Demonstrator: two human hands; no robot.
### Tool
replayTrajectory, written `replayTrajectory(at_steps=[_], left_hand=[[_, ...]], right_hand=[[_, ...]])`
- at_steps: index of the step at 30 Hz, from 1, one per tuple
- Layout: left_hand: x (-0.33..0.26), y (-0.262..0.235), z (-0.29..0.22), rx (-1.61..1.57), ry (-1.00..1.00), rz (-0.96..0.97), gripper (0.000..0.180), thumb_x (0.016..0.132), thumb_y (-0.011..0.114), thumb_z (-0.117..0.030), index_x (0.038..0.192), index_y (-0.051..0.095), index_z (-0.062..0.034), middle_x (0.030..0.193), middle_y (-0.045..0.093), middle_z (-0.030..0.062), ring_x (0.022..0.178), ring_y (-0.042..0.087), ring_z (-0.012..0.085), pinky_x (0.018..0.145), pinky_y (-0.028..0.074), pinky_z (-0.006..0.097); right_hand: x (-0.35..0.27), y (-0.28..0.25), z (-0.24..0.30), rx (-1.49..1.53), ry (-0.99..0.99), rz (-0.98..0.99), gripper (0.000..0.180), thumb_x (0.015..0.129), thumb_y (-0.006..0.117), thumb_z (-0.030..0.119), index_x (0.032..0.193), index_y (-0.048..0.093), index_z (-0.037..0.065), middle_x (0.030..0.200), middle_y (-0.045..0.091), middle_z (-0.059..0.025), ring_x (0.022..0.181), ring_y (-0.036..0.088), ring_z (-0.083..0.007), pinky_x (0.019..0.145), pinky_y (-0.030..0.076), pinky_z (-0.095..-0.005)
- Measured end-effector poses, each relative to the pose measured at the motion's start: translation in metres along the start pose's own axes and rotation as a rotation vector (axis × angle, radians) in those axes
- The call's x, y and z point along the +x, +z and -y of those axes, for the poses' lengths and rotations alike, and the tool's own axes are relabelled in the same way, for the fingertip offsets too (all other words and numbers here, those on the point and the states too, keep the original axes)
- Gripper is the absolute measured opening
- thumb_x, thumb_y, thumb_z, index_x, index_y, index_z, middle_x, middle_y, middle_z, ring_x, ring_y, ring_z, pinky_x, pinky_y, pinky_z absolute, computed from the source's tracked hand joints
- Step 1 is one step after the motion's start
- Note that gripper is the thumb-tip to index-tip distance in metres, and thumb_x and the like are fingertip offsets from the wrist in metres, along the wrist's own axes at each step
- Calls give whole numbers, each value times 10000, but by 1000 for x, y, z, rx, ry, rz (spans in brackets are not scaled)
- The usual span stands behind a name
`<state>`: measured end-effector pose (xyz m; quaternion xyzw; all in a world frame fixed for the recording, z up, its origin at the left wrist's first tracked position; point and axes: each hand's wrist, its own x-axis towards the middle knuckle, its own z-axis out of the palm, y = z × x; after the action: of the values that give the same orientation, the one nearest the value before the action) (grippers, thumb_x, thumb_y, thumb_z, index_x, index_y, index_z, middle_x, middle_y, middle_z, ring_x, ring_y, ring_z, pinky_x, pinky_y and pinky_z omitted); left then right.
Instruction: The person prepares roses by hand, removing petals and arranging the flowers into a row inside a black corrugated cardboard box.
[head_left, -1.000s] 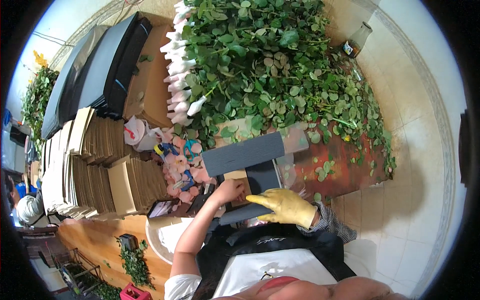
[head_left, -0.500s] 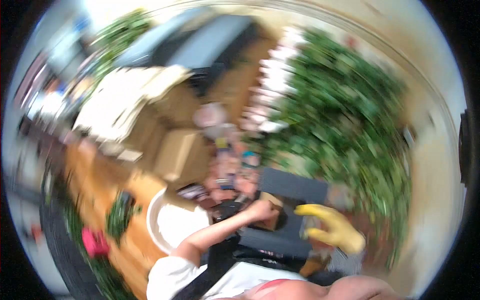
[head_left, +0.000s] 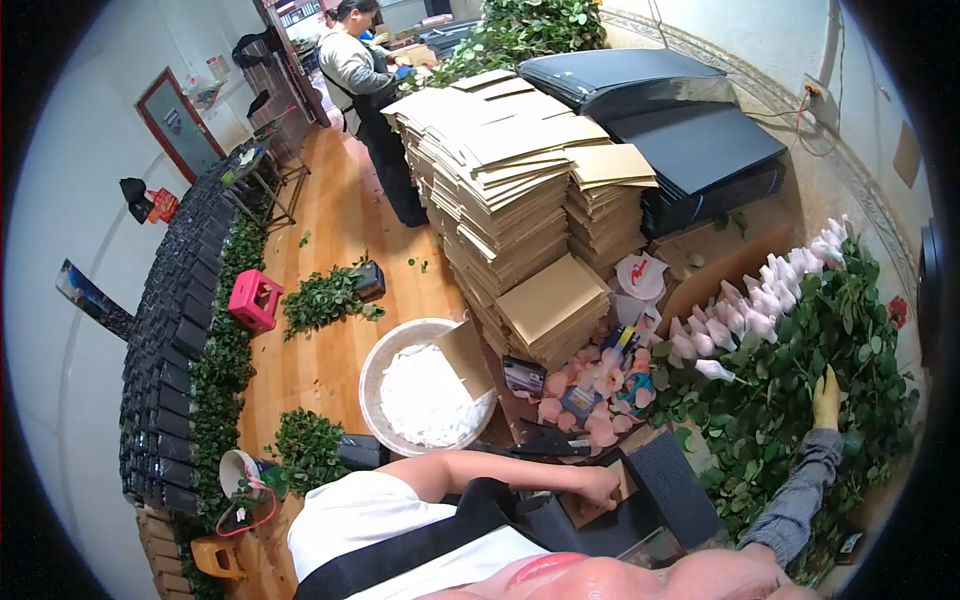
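My bare left hand is closed, its curled fingers pressed on a small brown cardboard piece. That piece lies on dark corrugated wrapping sheet right in front of me. Off to the right, my right hand, in a yellow glove, reaches into a heap of leafy green stems. Its fingers are stretched out, partly hidden by leaves, and I see no stem clearly held. Pale pink rose heads in white-pink sleeves line the far edge of the heap.
A white tub of white pieces stands left of the table. Behind are tall stacks of cardboard and dark sheets. Loose petals litter the table. A pink stool and wrapped bunches sit on the floor. A person stands farther back.
The view has swung left and sharpened from blur. My right hand has moved from beside the dark sheet out into the green stems. My left hand stays on the cardboard piece.
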<state>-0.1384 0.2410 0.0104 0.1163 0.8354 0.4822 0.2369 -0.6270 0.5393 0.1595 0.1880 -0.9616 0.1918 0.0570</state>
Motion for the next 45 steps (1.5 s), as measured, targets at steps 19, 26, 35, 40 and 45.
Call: replayTrajectory(at_steps=[19,26,35,40,45], left_hand=[[-16,-1,-8,1,15,-58,254,825,612,-271,851,749,-59,768,711,156,732,687,361,713,546,454],[-23,1,-9,119,-75,-78,338,844,646,-336,865,751,-15,781,701,221,747,672,432,719,547,503],[-14,-2,2,119,-60,-74,374,828,663,-370,824,741,-5,783,700,226,700,679,389,686,549,487],[-19,-23,-11,42,-141,-17,417,848,639,-404,829,760,-5,719,713,181,694,728,326,712,586,429],[-10,-21,-12,-224,-163,147,426,954,583,-282,766,714,77,695,734,154,612,739,219,611,607,341]], right_hand=[[-91,-21,31,77,-123,233,636,1013,486,38,1603,287,173,1636,319,-97,1515,277,-311,1219,315,-470],[-122,36,49,-448,-323,-441,490,999,504,-19,1484,447,24,1537,443,-180,1424,413,-352,1156,400,-441],[-182,-14,69,-192,-360,-15,495,985,535,9,1475,499,75,1490,511,-191,1348,503,-362,1148,389,-466],[-192,-43,179,-338,-355,-334,489,848,561,-67,1299,641,104,883,703,-182,833,660,-375,732,515,-493],[-280,-101,199,-79,-127,-502,405,947,552,18,1333,635,109,999,726,-156,896,689,-319,787,540,-409]])
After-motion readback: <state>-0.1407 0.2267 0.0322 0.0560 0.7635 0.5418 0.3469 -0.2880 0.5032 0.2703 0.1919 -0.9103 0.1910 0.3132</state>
